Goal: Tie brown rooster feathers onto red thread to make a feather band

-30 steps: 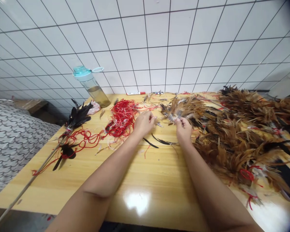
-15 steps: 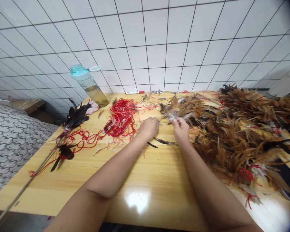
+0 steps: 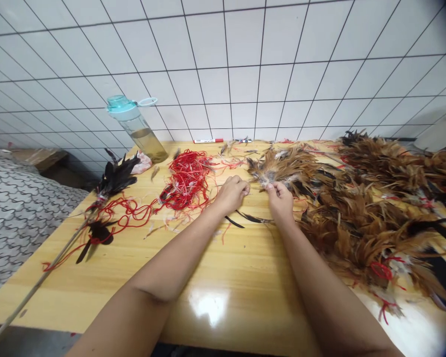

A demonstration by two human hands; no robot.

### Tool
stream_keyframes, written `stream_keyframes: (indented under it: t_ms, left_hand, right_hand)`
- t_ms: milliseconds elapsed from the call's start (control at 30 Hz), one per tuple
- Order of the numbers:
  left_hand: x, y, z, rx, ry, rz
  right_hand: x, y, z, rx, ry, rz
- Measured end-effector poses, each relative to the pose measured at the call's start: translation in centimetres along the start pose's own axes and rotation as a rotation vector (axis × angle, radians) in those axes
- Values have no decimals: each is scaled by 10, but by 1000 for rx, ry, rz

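My right hand (image 3: 281,202) pinches the pale quill end of a brown feather bundle (image 3: 288,166), whose plumes fan away to the right. Just left of it, my left hand (image 3: 233,195) is closed with fingertips together near the same quill end; what they hold, if anything, I cannot make out. Two loose black feathers (image 3: 250,217) lie below, between my wrists. Beyond my left hand sits a tangled heap of red string (image 3: 188,181).
Large brown feather bundles (image 3: 345,228) tied with red string cover the right side. A stick (image 3: 35,292) with black feathers (image 3: 117,178) lies at the left. A bottle (image 3: 148,144) and a red-and-white marker (image 3: 208,141) are near the tiled wall (image 3: 208,84).
My left hand has moved slightly right, its fingers curling in closer to the feather bundle. My right hand keeps its pinch at the quill end. The view has shifted a little.
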State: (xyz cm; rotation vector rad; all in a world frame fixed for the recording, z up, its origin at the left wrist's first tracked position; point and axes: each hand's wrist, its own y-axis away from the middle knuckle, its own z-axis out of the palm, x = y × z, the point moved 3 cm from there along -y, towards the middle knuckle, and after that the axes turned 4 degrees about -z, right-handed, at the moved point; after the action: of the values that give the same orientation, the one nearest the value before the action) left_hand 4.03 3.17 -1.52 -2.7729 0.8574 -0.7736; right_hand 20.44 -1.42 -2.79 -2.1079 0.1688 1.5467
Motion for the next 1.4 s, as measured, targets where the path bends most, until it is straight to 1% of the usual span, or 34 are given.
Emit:
stream_keyframes:
  t_ms: [67, 133, 233, 333, 567, 700, 800, 867, 933, 967, 1033, 1067, 1133, 1200, 1300, 1400]
  left_hand:
    - [3, 1, -6, 68, 4, 53]
    - [9, 3, -14, 110, 40, 101]
    - [17, 4, -21, 103, 105, 160]
    - [21, 4, -22, 100, 125, 208]
    - [19, 6, -21, 122, 54, 232]
    - [21, 7, -20, 114, -4, 237]
    - [25, 7, -21, 121, -33, 242]
    - [27, 6, -24, 159, -2, 253]
    - [24, 5, -28, 253, 57, 231]
    - [20, 5, -30, 307, 79, 195]
    - [8, 4, -32, 377, 92, 85]
    - [1, 3, -31, 381, 86, 24]
    - [-12, 1, -25, 331, 72, -65]
    - [-18, -2, -18, 269, 70, -99]
    - [-17, -9, -7, 205, 47, -94]
    - [-12, -17, 2, 149, -32, -106]
  right_hand:
    - [1, 0, 1, -1, 19, -10]
    - [1, 1, 2, -13, 42, -32]
    - [-1, 1, 3, -39, 74, -98]
    - [-4, 2, 4, -66, 127, -153]
    - [-5, 4, 9, -125, 194, -228]
    - [-3, 5, 13, -198, 212, -254]
    - [-3, 5, 15, -243, 236, -250]
    - [-3, 4, 14, -249, 210, -223]
    - [-3, 2, 12, -236, 141, -181]
    - [-3, 2, 11, -223, 99, -153]
    - [-3, 0, 8, -188, 13, -78]
    - [-2, 0, 7, -168, -28, -35]
    - [-2, 0, 5, -127, -99, 39]
    - [-2, 0, 4, -89, -146, 78]
    - [0, -1, 3, -45, -195, 104]
    - [6, -2, 2, 29, -236, 116]
